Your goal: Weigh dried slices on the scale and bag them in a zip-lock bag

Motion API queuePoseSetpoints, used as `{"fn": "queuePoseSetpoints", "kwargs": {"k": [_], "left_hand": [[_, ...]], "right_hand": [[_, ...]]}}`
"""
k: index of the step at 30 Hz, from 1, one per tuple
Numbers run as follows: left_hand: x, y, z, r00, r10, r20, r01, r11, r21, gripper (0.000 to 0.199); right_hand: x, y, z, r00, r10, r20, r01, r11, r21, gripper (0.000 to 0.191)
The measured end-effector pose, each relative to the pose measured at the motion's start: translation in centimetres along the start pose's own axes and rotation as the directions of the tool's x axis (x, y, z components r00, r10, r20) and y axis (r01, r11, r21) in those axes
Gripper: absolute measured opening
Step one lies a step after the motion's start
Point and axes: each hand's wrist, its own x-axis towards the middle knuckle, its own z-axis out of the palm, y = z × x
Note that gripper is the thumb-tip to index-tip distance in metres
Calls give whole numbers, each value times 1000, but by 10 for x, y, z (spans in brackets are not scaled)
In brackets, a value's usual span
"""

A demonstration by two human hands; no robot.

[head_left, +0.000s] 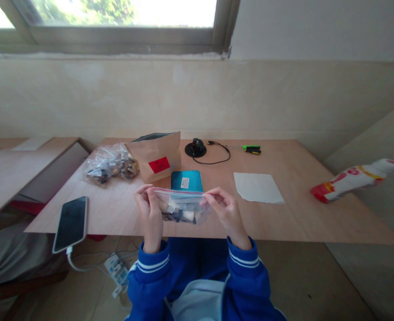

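Zip-top plastic bag (183, 208) is held between the two hands, over the near edge of the wooden table (284, 223). Left hand (149, 214) and right hand (225, 213) both grasp its red-lined top edge by pinching, one at each end. Small pale and dark pieces lie inside. Ahead of the hands is a brown paper bag (155, 158), and beside it a clear bag of pieces (112, 165). To the right is open table, then a white paper sheet (257, 187). To the left, a smartphone (71, 224) overhangs the table edge. A teal flat case (186, 180) sits just behind the held bag.
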Motion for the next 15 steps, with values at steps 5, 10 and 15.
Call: {"fn": "queuePoseSetpoints", "kwargs": {"k": [5,10,15], "left_hand": [[-31,1,15,961,204,-185,-169,967,189,23],[-72,-8,36,836,436,333,-501,854,140,38],[-67,-16,41,849,472,239,-519,828,210,33]], "right_hand": [[4,6,19,937,39,-348,43,974,224,21],[5,13,30,918,155,-366,-36,949,313,26],[-1,1,26,980,87,-177,-75,994,77,24]]}}
